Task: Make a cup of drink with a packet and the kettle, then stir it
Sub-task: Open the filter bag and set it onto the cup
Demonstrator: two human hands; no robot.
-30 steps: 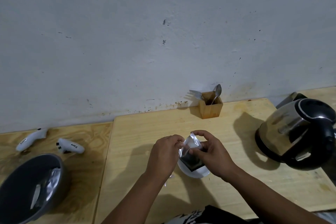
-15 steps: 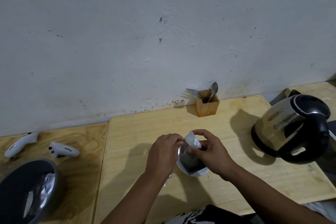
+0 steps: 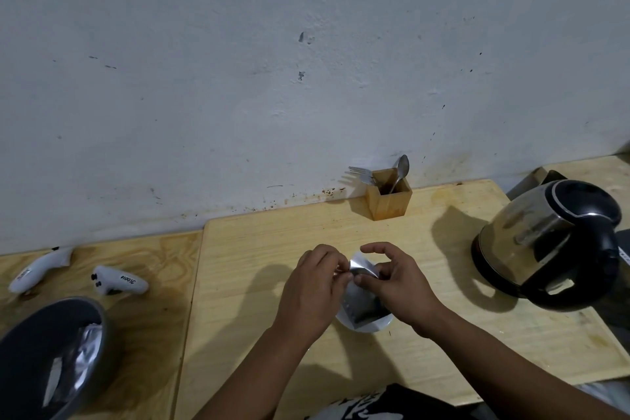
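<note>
A: Head view. What's the packet state?

B: Silver foil packet (image 3: 362,286), shiny, dark print low down, top edge bent over. It sits above the white cup (image 3: 366,327) at the front middle of the desk (image 3: 259,249). Left hand (image 3: 312,290) pinches the top left edge, right hand (image 3: 395,278) pinches the top right, index finger curled above it. Both are closed on foil.

A: Containers?

B: Cup's contents hidden by the packet. Wooden holder (image 3: 388,196) by the wall holds a fork (image 3: 362,174) and spoon (image 3: 400,172). Steel-and-black kettle (image 3: 549,242) at right, lid down. Grey bowl (image 3: 51,356) at lower left has crumpled foil (image 3: 76,356) inside.
</note>
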